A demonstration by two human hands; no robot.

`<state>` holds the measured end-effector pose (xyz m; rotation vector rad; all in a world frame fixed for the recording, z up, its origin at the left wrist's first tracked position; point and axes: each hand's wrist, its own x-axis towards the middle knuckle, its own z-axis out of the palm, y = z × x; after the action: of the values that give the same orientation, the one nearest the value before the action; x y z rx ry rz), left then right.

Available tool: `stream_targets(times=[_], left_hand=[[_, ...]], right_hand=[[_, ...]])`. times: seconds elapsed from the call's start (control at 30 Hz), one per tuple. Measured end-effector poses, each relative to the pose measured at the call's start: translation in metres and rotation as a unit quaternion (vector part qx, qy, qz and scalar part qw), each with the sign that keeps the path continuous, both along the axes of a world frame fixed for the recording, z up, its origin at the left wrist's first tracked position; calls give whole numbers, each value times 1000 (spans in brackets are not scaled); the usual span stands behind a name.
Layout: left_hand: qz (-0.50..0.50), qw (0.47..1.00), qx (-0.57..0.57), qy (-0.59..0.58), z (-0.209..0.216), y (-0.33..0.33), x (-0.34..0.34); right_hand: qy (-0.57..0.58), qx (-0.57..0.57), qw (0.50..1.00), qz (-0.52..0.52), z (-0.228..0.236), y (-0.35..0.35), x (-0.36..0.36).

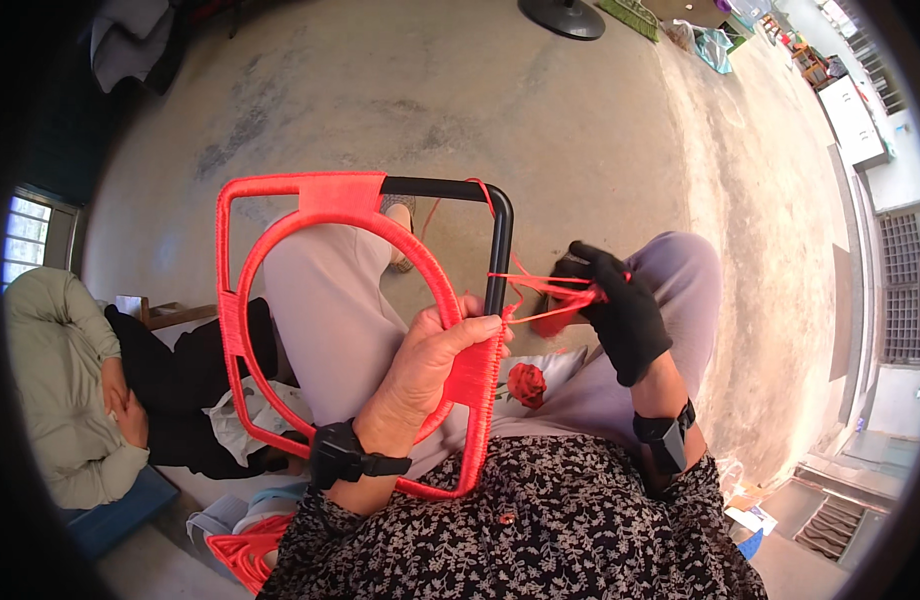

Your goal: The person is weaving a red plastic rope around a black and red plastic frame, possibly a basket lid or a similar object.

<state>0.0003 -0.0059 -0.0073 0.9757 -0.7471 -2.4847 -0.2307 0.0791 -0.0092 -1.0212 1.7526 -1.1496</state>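
Observation:
A rounded rectangular frame (pixel 342 192) with a ring joined inside it stands tilted over my lap. Red cord is wound tightly around most of it, while the upper right corner shows bare black tube. My bare left hand (pixel 430 360) is closed around the frame's right side, its thumb pressed where the winding meets the black tube. To the right, my right hand (pixel 625 320), in a black glove, grips several strands of loose red cord (pixel 555 292). The strands run from that hand to the bare tube, and one loop hangs over the top corner.
A person with folded hands (pixel 125 405) sits at the left. More red-wound pieces (pixel 248 553) lie beside my left hip. A pillow with a red rose print (pixel 527 385) rests between my legs. A round black base (pixel 562 16) stands on the concrete floor ahead.

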Motion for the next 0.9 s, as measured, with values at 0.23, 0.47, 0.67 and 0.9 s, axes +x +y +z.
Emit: stream_targets(times=[0.23, 0.47, 0.67, 0.9], left_hand=[[20, 1000, -6, -20, 2, 1, -1], [18, 1000, 5, 7, -3, -2, 0], [39, 999, 7, 14, -8, -1, 0], [38, 999, 6, 1, -7, -1, 0]], right_hand=[[-471, -129, 871, -62, -11, -6, -6], [66, 6, 996, 51, 22, 11, 2], [102, 43, 991, 71, 31, 15, -10], [-157, -100, 976, -115, 7, 9, 18]])
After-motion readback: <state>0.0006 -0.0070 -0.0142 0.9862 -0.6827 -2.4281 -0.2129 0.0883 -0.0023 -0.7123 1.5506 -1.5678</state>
